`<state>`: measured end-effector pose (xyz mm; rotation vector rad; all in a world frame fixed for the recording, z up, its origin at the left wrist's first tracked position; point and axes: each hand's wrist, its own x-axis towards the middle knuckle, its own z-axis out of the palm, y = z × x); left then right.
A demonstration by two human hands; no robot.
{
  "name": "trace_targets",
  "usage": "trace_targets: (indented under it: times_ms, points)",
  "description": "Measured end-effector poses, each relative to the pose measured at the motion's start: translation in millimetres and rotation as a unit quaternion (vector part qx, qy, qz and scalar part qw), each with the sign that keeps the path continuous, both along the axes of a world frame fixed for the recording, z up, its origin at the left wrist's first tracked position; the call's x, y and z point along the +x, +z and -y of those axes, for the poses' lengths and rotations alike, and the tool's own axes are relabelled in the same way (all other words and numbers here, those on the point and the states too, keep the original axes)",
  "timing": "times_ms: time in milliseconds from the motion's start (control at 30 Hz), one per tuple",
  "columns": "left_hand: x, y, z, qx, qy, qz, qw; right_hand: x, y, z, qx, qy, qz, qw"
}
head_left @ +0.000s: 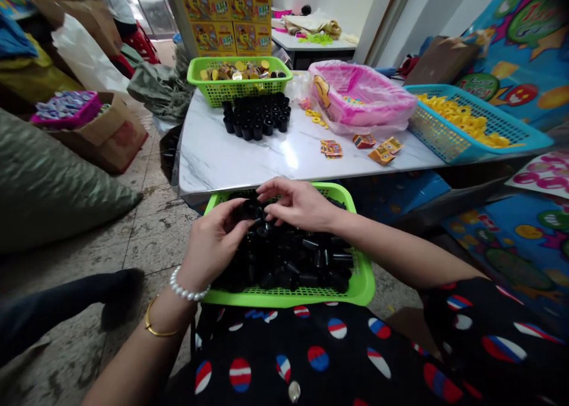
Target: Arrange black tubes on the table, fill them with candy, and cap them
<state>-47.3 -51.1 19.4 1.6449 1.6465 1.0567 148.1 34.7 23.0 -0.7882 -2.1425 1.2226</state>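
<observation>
A green basket (365, 284) full of small black plastic cups (284, 269) rests in front of my body, by the table's near edge. My left hand (211, 237) is over its left part, thumb and fingers curled around a black cup. My right hand (297, 204) reaches in from the right; its bent fingers and thumb close on a black piece beside the left fingertips. Fingers and dark cups overlap there, so the exact contact is partly hidden. On the white table (204, 151), more black cups (255, 118) stand upright in a tight group.
Behind the standing cups is a green basket (240, 87) of yellow-and-brown pieces. A pink basket (368, 118) lined with plastic, small printed boxes (384, 151) and a blue basket (444, 142) of yellow parts are to the right. A stuffed sack (53, 186) lies left; a person's leg (57, 311) is nearby.
</observation>
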Motion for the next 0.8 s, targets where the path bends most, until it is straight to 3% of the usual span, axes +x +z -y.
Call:
trace_targets:
  times_ms: [100, 167, 300, 400, 567, 800]
  points:
    - [-3, -5.8, 1, -0.061, 0.017, 0.155, 0.986, 0, -10.0, -14, 0.102, -0.043, 0.12, 0.987]
    - [-5, -8.0, 5, -0.073, 0.027, 0.202, 0.976, -7, -14.8, -18, 0.136, -0.002, 0.198, 0.971]
    - [-5, -8.5, 15, -0.07, 0.061, 0.193, 0.977, -30, -10.5, -16, 0.221, 0.091, 0.311, 0.92]
    - [-10, -9.5, 21, -0.065, 0.084, 0.204, 0.973, -34, -6.0, -16, 0.268, 0.143, 0.335, 0.892]
    - [-23, -14.2, 29, -0.051, 0.091, 0.284, 0.953, -10, -15.3, -19, 0.284, 0.188, 0.398, 0.852]
    - [-11, -11.3, 30, -0.097, 0.043, 0.269, 0.957, -6, -24.2, -20, 0.308, 0.184, 0.372, 0.856]
